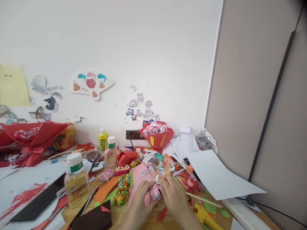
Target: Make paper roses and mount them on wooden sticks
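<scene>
Here we are at the front of a crowded wooden table (150, 223), and both hands are on one pink-and-white paper flower (154, 192)! The left hand (141, 198) grips it from the left, thumb low and fingers curled over the top; the right hand (174, 196) pinches it from the right, though the fingers probably hide part of that hold.

Right behind and to the left lies a pink sheet (137, 179), and beyond the fingertips a jumble of clear plastic and paper scraps crowds in close. Over on the left, two orange-and-green paper flowers (122, 195) sit near the left hand, with an orange strip (107, 189) beside them and a dark card (94, 218) at the front. Further left stands a large white-capped bottle (76, 183), just beside a long black slab (39, 199) lying on white paper.

Now to the right: a thin wooden stick (206, 200) juts out past the right hand, a yellow tool (205, 217) lies below it near the wrist, and a big white sheet (224, 174) spreads above, its edge over part of a dark phone-like object (195, 174). At the back, against the wall (153, 48), stands a red-wrapped bouquet (157, 137), with a smaller clear bottle (110, 156) and a yellow bottle (103, 139) off to its left.
</scene>
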Tool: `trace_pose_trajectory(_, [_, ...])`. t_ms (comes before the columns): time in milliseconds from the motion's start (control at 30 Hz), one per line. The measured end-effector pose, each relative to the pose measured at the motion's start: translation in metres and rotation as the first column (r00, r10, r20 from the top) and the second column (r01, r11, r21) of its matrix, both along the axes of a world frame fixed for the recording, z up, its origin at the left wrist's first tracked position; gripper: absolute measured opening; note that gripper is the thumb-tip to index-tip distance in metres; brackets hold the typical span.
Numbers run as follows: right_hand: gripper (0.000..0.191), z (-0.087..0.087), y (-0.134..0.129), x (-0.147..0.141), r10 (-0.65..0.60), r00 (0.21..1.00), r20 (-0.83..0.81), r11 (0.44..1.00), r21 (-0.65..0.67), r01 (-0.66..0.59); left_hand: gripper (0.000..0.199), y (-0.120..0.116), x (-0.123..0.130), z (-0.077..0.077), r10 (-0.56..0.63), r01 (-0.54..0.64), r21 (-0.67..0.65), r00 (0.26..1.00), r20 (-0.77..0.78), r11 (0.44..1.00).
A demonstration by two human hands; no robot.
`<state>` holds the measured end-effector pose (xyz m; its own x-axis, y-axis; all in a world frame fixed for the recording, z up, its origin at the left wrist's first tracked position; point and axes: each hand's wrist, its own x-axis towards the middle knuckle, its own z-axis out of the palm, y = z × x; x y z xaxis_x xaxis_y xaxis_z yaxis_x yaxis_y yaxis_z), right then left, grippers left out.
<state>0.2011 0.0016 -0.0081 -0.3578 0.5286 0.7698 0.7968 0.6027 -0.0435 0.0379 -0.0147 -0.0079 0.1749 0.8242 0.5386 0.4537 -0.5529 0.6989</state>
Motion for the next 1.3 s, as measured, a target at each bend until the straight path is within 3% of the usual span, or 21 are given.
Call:
trace_pose_trajectory(233, [0.033, -0.0007, -0.0005, -0.0022, 0.032, 0.998, 0.05, 0.998, 0.049, -0.034, 0.041, 0.0012, -0.0003, -0.0011, 0.024, -0.024, -0.006, 0.999, 0.029, 1.0])
trace_pose_trajectory(933, [0.032, 0.0011, -0.0082, -0.0066, 0.133, 0.982, -0.132, 0.988, 0.09, -0.122, 0.041, -0.0003, -0.0003, 0.0006, 0.007, -0.007, 0.013, 0.998, 0.062, 1.0])
trace_pose_trajectory(1133, [0.033, -0.0047, -0.0053, -0.0059, 0.131, 0.981, -0.141, 0.989, 0.08, -0.12, 0.041, 0.0004, 0.0004, 0.0008, 0.031, -0.032, 0.014, 0.997, 0.071, 0.999])
trace_pose_trajectory(1300, [0.033, -0.0029, -0.0041, -0.0053, 0.192, 0.972, -0.139, 0.981, 0.034, -0.189, 0.042, 0.003, -0.0009, -0.0025, 0.041, -0.042, 0.007, 0.996, 0.085, 0.999])
